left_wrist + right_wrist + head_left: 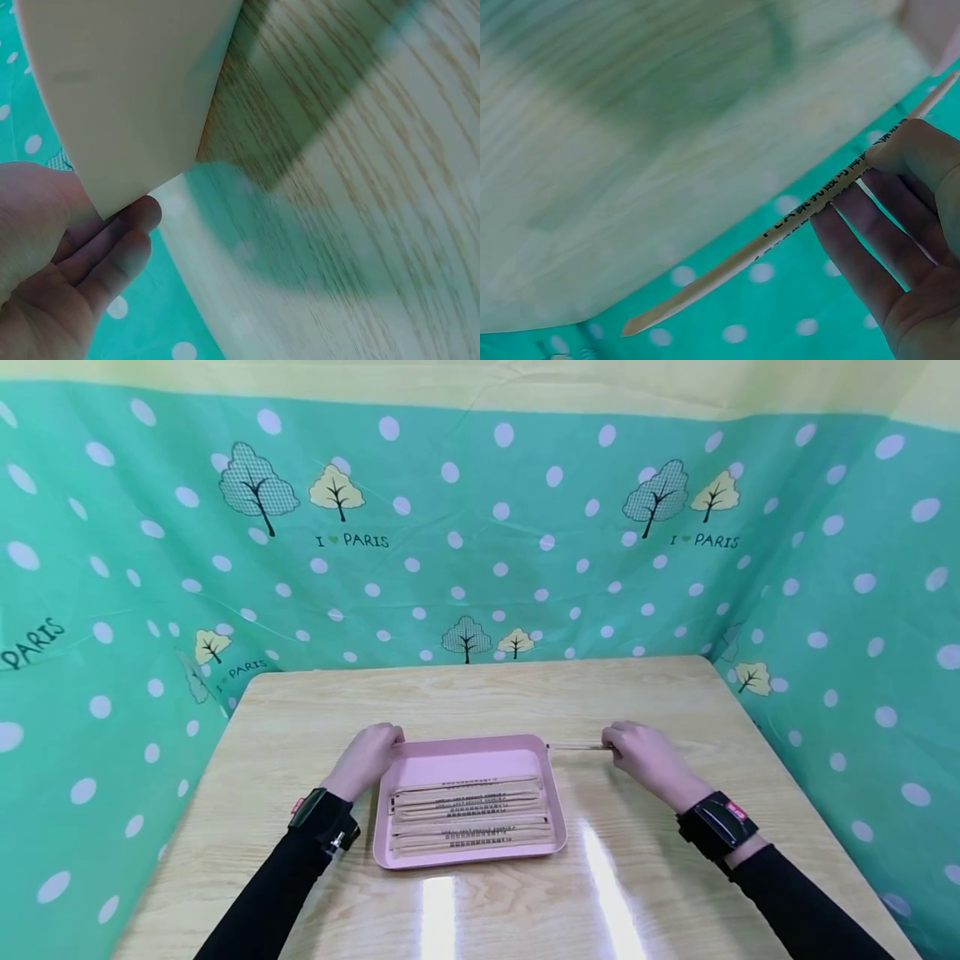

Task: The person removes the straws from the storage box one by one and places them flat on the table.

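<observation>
One slim packet (799, 214) is pinched in the right hand (643, 756), between thumb and fingers; that grip is closed down to the packet's own thickness. In the head view, the packet points left, one end right by the far right corner of the tray (465, 757); whether it touches the rim I cannot tell. Dark lettering runs along its pale wrapper.

The left hand (367, 756) is at the opposite far corner. Its grip is closed on the tray, with curled fingers at the edge in the left wrist view; the thumb's tip is hidden behind the tray.

Several more packets (471, 814) lie inside the tray, lengthwise and side by side, in its middle and near part. They bear dark print too. The tray is pink, shallow, with rounded corners, and sits on a pale wood worktop (487, 697), where two bright streaks of glare show at the near side.

Both arms wear black sleeves (266, 889) and black wrist bands (717, 828). Around the worktop hangs a turquoise curtain (525, 539) with white dots, trees and the words "I PARIS", cream along its top.
</observation>
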### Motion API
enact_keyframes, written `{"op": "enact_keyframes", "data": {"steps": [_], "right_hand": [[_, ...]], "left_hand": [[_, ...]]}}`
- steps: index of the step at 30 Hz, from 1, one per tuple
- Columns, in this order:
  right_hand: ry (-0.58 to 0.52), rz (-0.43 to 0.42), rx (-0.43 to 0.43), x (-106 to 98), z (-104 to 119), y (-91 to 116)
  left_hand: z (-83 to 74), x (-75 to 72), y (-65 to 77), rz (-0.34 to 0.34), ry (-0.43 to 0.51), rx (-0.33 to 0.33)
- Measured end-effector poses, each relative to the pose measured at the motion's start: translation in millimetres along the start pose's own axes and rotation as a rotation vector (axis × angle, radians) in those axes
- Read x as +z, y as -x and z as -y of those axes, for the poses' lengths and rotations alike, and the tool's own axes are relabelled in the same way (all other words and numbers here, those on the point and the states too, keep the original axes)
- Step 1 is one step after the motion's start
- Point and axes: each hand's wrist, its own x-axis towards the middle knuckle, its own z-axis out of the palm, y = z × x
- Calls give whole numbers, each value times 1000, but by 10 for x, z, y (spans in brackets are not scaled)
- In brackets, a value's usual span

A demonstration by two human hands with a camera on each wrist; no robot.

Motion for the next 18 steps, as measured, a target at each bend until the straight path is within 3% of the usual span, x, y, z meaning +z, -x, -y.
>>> {"op": "enact_keyframes", "data": {"steps": [8, 18], "right_hand": [[1, 28, 54, 86, -194, 89], [-2, 24, 30, 319, -308, 144]], "left_hand": [[-5, 18, 1, -18, 21, -14], [-27, 21, -8, -29, 5, -23]]}}
